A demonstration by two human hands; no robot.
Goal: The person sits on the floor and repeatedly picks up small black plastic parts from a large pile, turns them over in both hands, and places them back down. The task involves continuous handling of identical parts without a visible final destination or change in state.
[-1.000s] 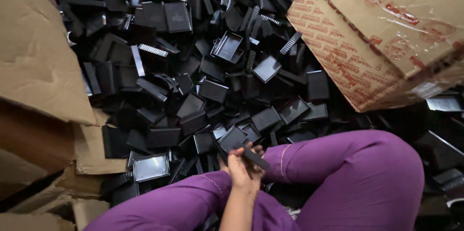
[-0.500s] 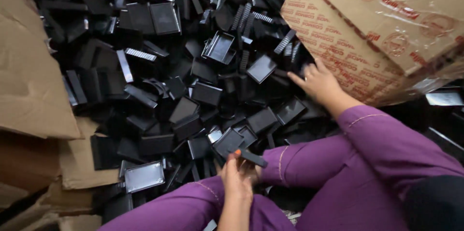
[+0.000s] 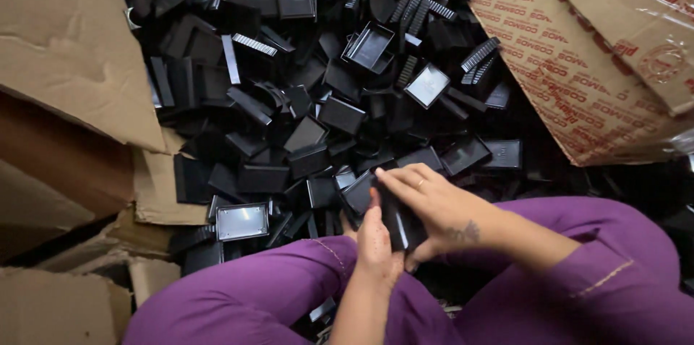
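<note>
My left hand (image 3: 376,244) comes up from the bottom middle and grips a small black plastic case (image 3: 396,226) upright over my lap. My right hand (image 3: 434,204), with a ring on one finger and a mark on the wrist, lies over the same case from the right, fingers stretched along its top. Both hands touch each other around the case. Just beyond them spreads a big heap of black plastic cases and lids (image 3: 325,99), several lying open like shallow trays.
A printed cardboard box (image 3: 578,78) leans in at the upper right. Torn brown cardboard (image 3: 65,49) covers the left side. An open black tray with a shiny inside (image 3: 242,221) lies near my left knee. My purple-clad legs (image 3: 246,302) fill the bottom.
Half a second ago my right hand was stretched out into the heap near the printed box. It has come back and now closes over the case in my left hand.
</note>
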